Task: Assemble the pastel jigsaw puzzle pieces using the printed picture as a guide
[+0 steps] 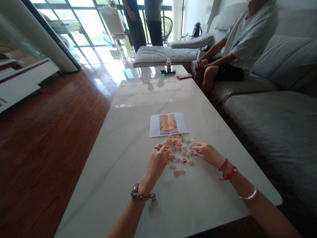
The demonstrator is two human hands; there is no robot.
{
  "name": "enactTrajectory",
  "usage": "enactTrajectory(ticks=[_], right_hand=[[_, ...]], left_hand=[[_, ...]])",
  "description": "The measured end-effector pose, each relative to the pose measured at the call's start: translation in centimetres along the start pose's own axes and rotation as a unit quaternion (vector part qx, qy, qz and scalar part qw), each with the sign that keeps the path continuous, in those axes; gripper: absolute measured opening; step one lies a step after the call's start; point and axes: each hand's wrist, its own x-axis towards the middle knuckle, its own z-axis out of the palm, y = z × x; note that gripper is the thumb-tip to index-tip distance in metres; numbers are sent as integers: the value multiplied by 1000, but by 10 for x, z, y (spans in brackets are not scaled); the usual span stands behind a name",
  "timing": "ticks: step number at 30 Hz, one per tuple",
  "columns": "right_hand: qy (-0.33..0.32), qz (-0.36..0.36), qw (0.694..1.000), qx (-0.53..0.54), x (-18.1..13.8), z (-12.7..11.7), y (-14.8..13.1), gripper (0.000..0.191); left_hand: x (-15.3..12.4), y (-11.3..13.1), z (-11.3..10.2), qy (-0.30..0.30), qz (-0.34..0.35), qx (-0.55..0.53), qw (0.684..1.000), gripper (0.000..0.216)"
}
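Several small, pastel jigsaw pieces lie scattered on a pale marble table. My left hand rests at the left edge of the pile, fingers curled and pinched onto a piece there. At the pile's right edge my right hand has its fingertips pressed together on another piece. A short joined strip of pieces lies nearer me, between my hands. Just beyond the pile lies a printed reference picture with an orange figure on a pink ground.
A person sits on the grey sofa along the table's right side. A small bottle and two phones sit at the table's far end. Two more people stand by the windows. Wooden floor lies left.
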Motion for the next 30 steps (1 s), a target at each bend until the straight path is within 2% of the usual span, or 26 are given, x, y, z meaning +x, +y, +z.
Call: enactTrajectory(ticks=[5, 7, 10, 13, 15, 17, 19, 20, 22, 24, 27, 30], right_hand=[[53, 32, 998, 29, 14, -8, 18, 27], [42, 22, 998, 31, 23, -5, 24, 31], [24, 12, 999, 39, 33, 0, 30, 16], [46, 40, 994, 94, 30, -1, 30, 15], [43, 75, 976, 201, 22, -4, 22, 14], [5, 98, 937, 335, 10, -8, 6, 25], [-48, 75, 903, 420, -2, -12, -16, 28], [-69, 55, 897, 434, -7, -14, -27, 25], [-93, 12, 898, 429, -14, -15, -48, 18], [-98, -12, 907, 410, -19, -12, -64, 16], [-81, 1, 919, 385, -27, 1, -75, 20], [-57, 5, 934, 352, -36, 18, -82, 19]], left_hand=[[3, 2, 11, 0, 9, 19, 1000, 19], [2, -1, 15, 12, 20, 29, 999, 18], [-2, -8, 18, 33, 32, 49, 998, 17], [-6, -13, 16, 47, 22, 39, 998, 18], [-9, -10, 13, 45, 9, -6, 999, 19], [-14, -1, 10, 19, -8, -94, 995, 20], [-21, 13, 8, -41, -27, -222, 974, 22], [-24, 20, 8, -79, -36, -289, 953, 24], [-34, 31, 9, -135, -53, -371, 917, 25], [-45, 35, 11, -138, -85, -396, 904, 24], [-66, 32, 17, -106, -145, -374, 910, 22], [-86, 26, 21, -90, -168, -332, 924, 16]])
